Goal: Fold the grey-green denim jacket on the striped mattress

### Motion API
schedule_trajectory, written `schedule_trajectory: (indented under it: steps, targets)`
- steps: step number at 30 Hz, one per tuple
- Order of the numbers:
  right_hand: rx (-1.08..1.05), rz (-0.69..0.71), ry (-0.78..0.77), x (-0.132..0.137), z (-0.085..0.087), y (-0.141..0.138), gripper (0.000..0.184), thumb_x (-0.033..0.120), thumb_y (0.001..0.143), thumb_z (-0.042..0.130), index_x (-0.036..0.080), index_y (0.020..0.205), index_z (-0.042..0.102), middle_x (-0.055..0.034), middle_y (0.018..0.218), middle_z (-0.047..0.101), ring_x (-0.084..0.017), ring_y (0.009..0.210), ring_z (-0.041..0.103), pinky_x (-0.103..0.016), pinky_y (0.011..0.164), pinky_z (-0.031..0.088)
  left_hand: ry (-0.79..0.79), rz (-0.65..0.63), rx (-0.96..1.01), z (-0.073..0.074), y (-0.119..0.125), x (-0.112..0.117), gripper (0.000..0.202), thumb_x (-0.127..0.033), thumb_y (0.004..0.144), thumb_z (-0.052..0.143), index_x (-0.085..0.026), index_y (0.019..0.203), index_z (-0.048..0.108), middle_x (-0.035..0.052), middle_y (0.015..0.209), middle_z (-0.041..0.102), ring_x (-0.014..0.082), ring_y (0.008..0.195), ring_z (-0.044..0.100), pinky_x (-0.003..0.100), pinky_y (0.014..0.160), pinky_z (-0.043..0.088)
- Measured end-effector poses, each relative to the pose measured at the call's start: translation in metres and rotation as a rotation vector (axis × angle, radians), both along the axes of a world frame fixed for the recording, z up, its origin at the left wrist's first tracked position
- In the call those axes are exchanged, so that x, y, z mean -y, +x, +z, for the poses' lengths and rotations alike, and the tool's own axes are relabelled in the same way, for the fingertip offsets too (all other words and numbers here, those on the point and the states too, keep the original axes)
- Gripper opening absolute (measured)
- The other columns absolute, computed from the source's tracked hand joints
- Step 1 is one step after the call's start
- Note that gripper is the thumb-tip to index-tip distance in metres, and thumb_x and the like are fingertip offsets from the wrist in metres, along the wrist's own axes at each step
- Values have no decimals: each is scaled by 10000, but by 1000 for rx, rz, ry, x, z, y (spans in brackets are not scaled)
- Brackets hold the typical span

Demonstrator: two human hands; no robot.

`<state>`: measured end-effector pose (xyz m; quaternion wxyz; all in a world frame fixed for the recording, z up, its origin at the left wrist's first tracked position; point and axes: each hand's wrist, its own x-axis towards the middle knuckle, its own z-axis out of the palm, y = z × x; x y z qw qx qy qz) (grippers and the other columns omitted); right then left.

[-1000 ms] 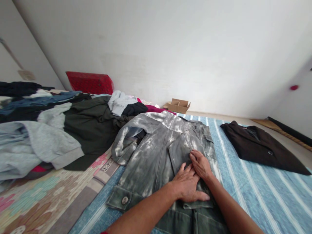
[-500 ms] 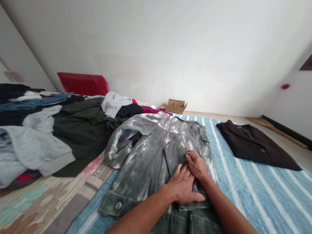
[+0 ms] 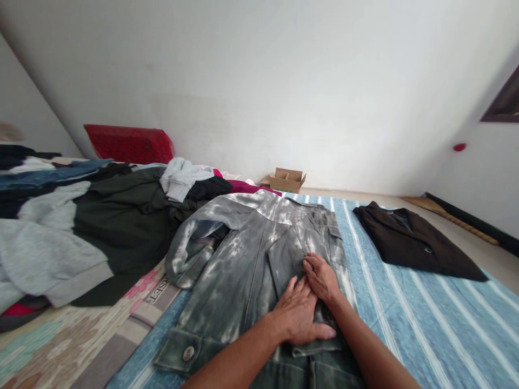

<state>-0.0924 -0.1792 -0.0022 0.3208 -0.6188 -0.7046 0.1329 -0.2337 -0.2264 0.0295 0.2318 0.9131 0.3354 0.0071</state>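
Heap of clothes (image 3: 81,227) at left; red case (image 3: 127,144) upper left; cardboard box (image 3: 286,179) centre; dark jacket (image 3: 413,243) right.

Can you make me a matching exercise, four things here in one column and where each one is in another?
Things:
1. grey jacket
2. black jacket
3. cardboard box
4. red cushion

Places:
A. on the floor by the far wall
B. flat on the striped sheet, to the right
C. against the wall behind the clothes pile
D. under both hands

Pairs: 1-D, 2-B, 3-A, 4-C
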Motion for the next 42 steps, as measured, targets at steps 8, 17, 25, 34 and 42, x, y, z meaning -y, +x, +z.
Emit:
schedule_trajectory:
  steps: [8,17,25,34,42]
  targets:
    - [-16,1,0,-1,-3,-1,366,329,921,340,208,915,685,-89,1185,606,-195,1148,534,-325,1007,380,-23,4,6,-1,-1,-1,967,-722,785,394,-135,1480,67,177,1545,59,307,1415,3,526,1123,23]
    - [-22,21,2,1,-1,-1,367,323,923,334,219,879,683,-75,1128,621,-196,1125,546,-311,995,387,-49,-18,52,0,-5,-4,950,-703,784,424,-147,1479,92,171,1543,95,304,1416,10,532,1123,20]
    - [-3,19,-8,2,4,-4,350,299,925,349,210,901,686,-84,1141,618,-202,1143,534,-320,1006,372,23,-26,15,38,-18,-24,353,-349,823,503,-176,1117,596,91,1219,583,269,1183,494,446,1059,296]
    - [-64,25,27,1,2,-6,268,244,884,412,200,952,667,-92,1185,598,-205,1142,525,-320,1004,374,281,141,-63,45,2,-90,247,-219,849,412,-149,971,615,87,1037,648,221,970,603,327,861,453]
    - [-88,38,94,2,6,-10,293,136,816,440,196,1015,647,-71,1124,612,-196,1089,542,-319,978,398,396,230,-79,24,73,-157,262,-210,889,396,-117,1054,577,129,1182,568,233,1145,485,346,999,358]
